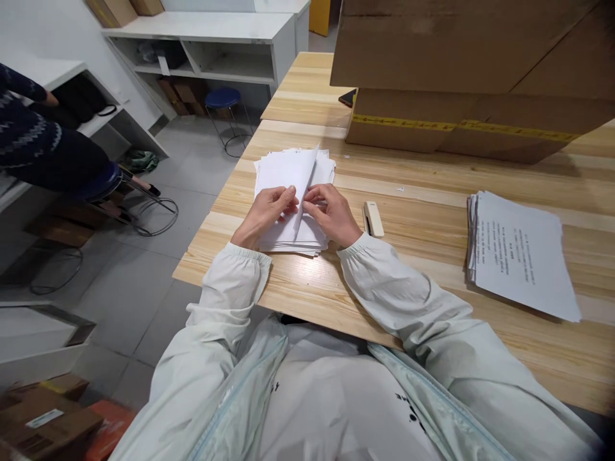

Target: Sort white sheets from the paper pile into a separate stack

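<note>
A stack of white paper [273,169] lies near the left edge of the wooden table, its sheets slightly uneven at the borders. Over it, a sheet of paper [306,179] stands folded or lifted along its right side. My left hand [276,208] is closed at that sheet, thumb on top and fingers curled beneath. From the right, my right hand [330,211] pinches the raised edge between thumb and fingers. Just right of that hand lies a cream-coloured stapler [373,219], untouched.
Printed sheets [523,253] form a second pile on the right of the table [423,269]. A large cardboard box [461,115] stands at the back, with a phone [346,97] beside it. To the left are a blue stool [223,98] and a seated person [43,134].
</note>
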The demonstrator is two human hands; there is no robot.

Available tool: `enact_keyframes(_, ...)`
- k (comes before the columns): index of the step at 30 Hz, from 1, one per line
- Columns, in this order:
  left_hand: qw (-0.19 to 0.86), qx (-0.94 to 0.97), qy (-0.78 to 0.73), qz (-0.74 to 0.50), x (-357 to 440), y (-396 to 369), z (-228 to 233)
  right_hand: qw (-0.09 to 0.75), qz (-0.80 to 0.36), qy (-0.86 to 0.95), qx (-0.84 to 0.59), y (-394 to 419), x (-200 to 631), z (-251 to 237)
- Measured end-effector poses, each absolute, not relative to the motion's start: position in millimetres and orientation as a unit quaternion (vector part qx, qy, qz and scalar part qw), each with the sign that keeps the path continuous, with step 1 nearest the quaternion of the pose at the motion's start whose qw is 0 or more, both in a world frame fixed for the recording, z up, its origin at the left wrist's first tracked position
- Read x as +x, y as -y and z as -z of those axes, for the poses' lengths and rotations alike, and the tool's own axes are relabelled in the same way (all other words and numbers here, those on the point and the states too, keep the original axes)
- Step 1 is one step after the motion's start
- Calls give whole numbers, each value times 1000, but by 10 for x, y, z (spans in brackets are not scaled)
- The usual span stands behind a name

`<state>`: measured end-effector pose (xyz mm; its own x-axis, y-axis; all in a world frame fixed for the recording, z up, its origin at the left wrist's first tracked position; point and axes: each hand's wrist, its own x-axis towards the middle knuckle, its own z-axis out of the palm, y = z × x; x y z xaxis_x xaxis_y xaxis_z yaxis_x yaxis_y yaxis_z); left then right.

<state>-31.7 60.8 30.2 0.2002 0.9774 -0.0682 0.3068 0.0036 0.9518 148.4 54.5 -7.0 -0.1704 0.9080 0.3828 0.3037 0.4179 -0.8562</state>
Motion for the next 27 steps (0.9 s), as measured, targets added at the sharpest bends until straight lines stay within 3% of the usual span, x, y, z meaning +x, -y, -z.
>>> enact_keyframes(10, 477, 620, -510, -357, -280, -586, -287, 490, -374, 680, -396, -581, 1485, 110)
enact_keyframes(16, 486, 605, -511, -371, -269, -579, -274, 455, -404, 667, -430, -565, 1531, 39)
enact_keyframes(22, 520, 553, -517, -395, -302, -574, -254, 463, -187, 724, -476, -514, 1571, -50)
enact_keyframes(27, 523, 568, -489, -406, -340, -585, -211, 423, -260, 759, -421, -447, 1472, 31)
